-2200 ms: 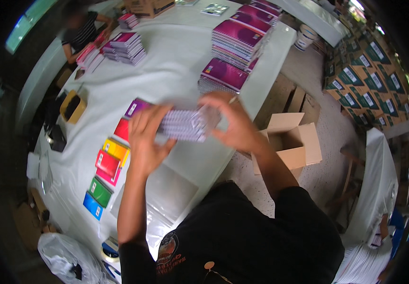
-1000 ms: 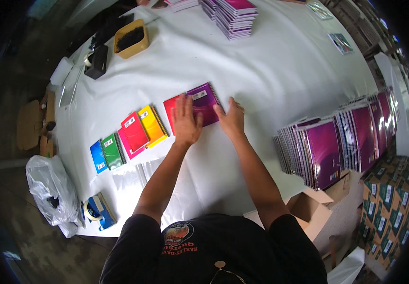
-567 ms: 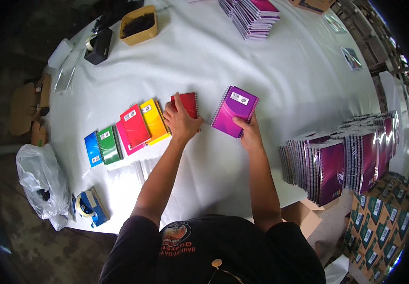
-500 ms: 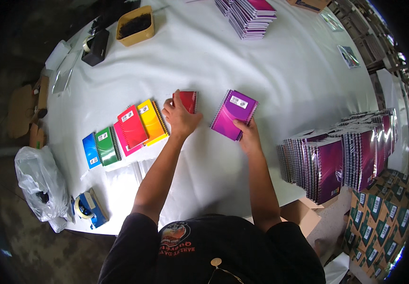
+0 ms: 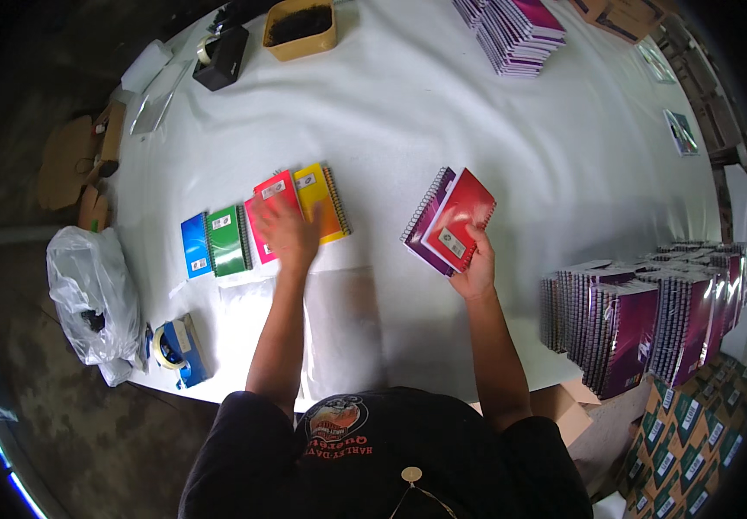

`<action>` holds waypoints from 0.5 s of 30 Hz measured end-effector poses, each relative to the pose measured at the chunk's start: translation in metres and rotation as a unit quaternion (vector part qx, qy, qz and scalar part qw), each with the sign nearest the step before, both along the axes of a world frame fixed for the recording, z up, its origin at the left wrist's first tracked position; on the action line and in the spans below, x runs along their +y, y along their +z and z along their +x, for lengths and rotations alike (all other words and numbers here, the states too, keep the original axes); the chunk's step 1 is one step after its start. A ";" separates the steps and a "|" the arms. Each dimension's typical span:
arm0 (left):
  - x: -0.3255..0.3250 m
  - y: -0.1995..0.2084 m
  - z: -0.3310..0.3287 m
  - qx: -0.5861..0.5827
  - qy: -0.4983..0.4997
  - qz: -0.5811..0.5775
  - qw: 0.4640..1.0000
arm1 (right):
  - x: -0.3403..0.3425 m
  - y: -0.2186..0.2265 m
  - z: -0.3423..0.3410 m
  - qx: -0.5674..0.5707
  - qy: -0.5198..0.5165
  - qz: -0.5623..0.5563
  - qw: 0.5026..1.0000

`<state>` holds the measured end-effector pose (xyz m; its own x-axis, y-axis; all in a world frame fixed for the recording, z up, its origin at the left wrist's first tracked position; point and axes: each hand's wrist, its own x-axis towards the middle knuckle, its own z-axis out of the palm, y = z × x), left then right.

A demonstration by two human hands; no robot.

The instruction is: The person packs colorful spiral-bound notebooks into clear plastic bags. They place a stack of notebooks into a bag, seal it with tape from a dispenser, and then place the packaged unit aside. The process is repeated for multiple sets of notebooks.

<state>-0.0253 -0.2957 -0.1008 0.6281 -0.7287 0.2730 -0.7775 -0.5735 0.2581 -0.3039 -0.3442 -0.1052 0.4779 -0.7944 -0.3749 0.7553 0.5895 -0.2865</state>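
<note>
My right hand [image 5: 475, 275] grips two small spiral notebooks at their lower right, thumb on top. The red notebook [image 5: 467, 212] lies over the purple notebook [image 5: 425, 216], whose coil sticks out on the left. Over the pink-red notebooks [image 5: 275, 187] my left hand [image 5: 288, 232] reaches with its fingers apart, slightly blurred; whether it touches them I cannot tell. Right beside those rests a yellow notebook [image 5: 328, 208], partly overlapped. Farther left, a green notebook [image 5: 229, 240] and a blue notebook [image 5: 194, 244] sit side by side.
Purple notebooks [image 5: 620, 333] stand in rows at the right; another purple stack [image 5: 520, 39] is at the far side. Tape dispensers, one black [image 5: 222, 60] and one blue [image 5: 185, 359], flank a plastic bag [image 5: 96, 298]. A yellow tub [image 5: 301, 45] holds dark material.
The red notebook that was under my left hand now lies on the purple one in my right hand. My left hand has moved left to the pink-red notebooks. The whole view has shifted.
</note>
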 end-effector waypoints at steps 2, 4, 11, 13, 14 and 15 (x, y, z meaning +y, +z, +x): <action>0.008 0.007 0.018 -0.006 0.113 0.038 0.993 | -0.001 -0.003 0.009 -0.029 0.040 0.009 0.999; 0.010 0.032 0.017 0.060 0.152 0.094 0.982 | -0.001 -0.009 0.024 0.013 0.056 -0.058 0.997; 0.006 0.081 -0.012 0.650 -0.073 -0.201 0.730 | 0.007 -0.012 0.050 0.089 0.103 -0.109 0.985; 0.000 0.077 -0.056 0.368 -0.151 -0.043 0.917 | 0.010 0.006 0.056 0.031 0.111 -0.090 0.989; -0.001 0.068 -0.059 0.287 -0.163 -0.073 0.941 | 0.012 0.014 0.061 0.049 0.095 -0.105 0.989; -0.002 0.056 -0.058 0.203 -0.173 -0.103 0.958 | 0.013 0.014 0.060 0.064 0.091 -0.115 0.987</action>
<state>-0.0831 -0.2978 -0.0448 0.4439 -0.8693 0.2175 -0.7231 -0.2042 0.6598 -0.2435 -0.3316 -0.0916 0.5811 -0.7709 -0.2609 0.5923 0.6204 -0.5142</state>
